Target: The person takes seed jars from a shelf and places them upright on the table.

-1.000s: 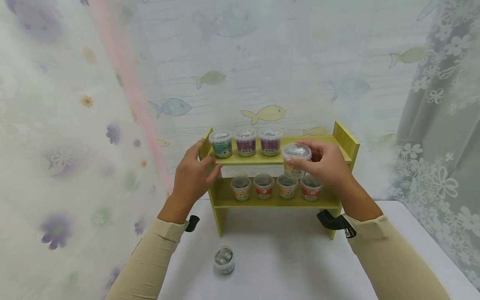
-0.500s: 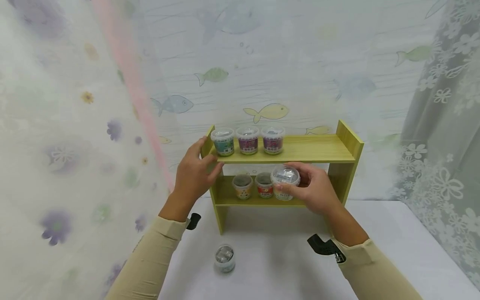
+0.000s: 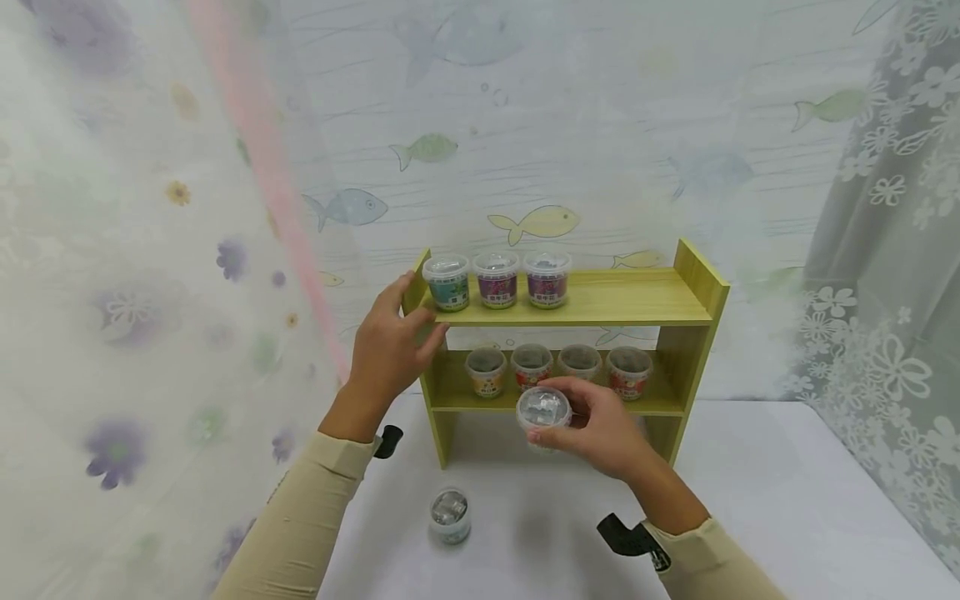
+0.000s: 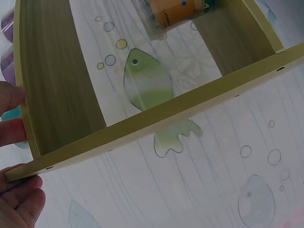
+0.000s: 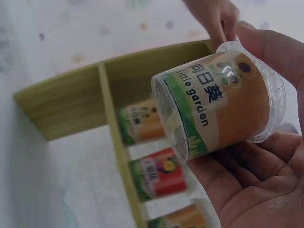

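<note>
The small clear-lidded cup (image 3: 543, 412) sits in the fingers of the right hand (image 3: 596, 433), held in the air just in front of the lower shelf (image 3: 450, 392) and above the table (image 3: 750, 475), not resting on either. From the head camera its lid faces up towards the viewer, so its long axis runs roughly upright with a slight lean; in the right wrist view the same cup (image 5: 218, 104), with its orange and green "little garden" label, lies across the palm with fingers and thumb curled round its sides. The right hand is plainly the nearer one, since it carries the cup. The left hand (image 3: 390, 346) is well apart to the left, its thumb and fingers closed on the left end panel of the wooden rack (image 3: 697, 287) at the level of the top shelf. Behind the held cup, four cups (image 3: 555, 367) stand in a row on the lower shelf, three more (image 3: 497, 279) on the upper one. Another cup (image 3: 450, 515) stands on the table, nearer the left forearm.
</note>
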`<state>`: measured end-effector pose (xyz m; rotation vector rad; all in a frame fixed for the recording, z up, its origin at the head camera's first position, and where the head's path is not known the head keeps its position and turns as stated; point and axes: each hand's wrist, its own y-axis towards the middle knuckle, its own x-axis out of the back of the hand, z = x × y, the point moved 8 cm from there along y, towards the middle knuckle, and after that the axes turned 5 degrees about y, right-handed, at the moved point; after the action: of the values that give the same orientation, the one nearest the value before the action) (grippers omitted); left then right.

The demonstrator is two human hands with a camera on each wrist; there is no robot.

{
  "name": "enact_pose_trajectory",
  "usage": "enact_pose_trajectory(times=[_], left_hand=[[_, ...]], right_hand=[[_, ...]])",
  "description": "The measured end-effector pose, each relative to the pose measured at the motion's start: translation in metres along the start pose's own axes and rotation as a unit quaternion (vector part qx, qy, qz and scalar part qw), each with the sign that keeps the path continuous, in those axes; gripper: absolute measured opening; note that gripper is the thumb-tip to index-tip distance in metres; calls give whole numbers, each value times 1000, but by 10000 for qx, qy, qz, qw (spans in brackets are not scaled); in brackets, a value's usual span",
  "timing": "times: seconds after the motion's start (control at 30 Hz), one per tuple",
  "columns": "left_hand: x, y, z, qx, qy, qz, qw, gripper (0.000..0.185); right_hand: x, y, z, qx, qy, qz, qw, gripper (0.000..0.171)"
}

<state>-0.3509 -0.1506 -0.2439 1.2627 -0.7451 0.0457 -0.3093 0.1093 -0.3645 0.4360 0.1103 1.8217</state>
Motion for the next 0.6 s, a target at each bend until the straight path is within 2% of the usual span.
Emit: enact_pose_trajectory(times=[0.4, 0.6], left_hand=[[1, -1, 1, 53, -17, 0, 10000, 23], [0, 0, 1, 53, -35, -8, 10000, 23]], right_hand=[[-44, -11, -45, -168, 420, 446, 9980, 64], [-65, -21, -77, -366, 505, 417, 9972, 67]])
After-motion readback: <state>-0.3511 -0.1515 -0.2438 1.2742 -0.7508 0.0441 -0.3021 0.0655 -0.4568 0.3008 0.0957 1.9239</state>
